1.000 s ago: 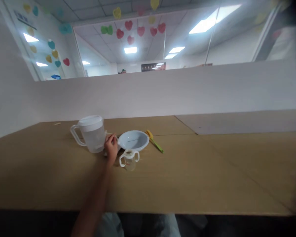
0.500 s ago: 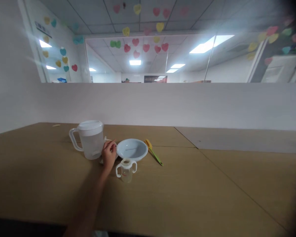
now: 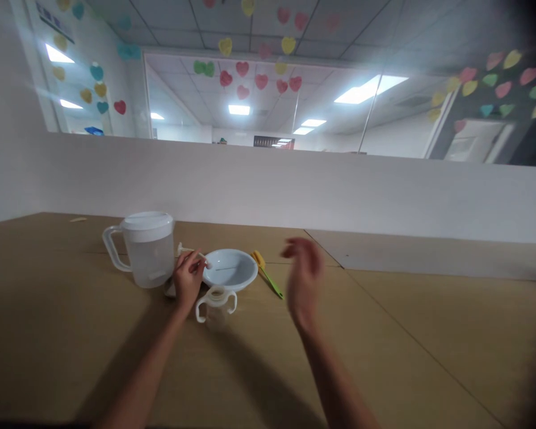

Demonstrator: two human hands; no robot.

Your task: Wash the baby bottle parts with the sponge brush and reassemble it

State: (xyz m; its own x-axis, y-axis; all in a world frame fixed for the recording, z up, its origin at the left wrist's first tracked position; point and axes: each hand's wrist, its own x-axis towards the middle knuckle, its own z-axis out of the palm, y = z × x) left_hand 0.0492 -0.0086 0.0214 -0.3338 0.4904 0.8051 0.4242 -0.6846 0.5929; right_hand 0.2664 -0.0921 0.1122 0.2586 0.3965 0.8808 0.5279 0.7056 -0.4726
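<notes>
My left hand is closed in a pinch on a thin white straw-like piece, which has a wider end at the upper left and a small knob near the bowl's rim. Under that hand lies a small flat dark-edged thing, mostly hidden. A white bowl sits just right of the hand. In front of it stands a clear baby cup with two white handles and no lid. My right hand, blurred by motion, hangs over the table right of the brush with loosely bent fingers and nothing visible in them.
A lidded, translucent pitcher stands left of my left hand, its handle pointing left. A yellow-headed brush with a green handle lies right of the bowl. The wooden table meets a white wall under a window.
My right hand has come into view from below. My left hand has raised the white straw-like piece, which now shows clearly. The view has shifted slightly right.
</notes>
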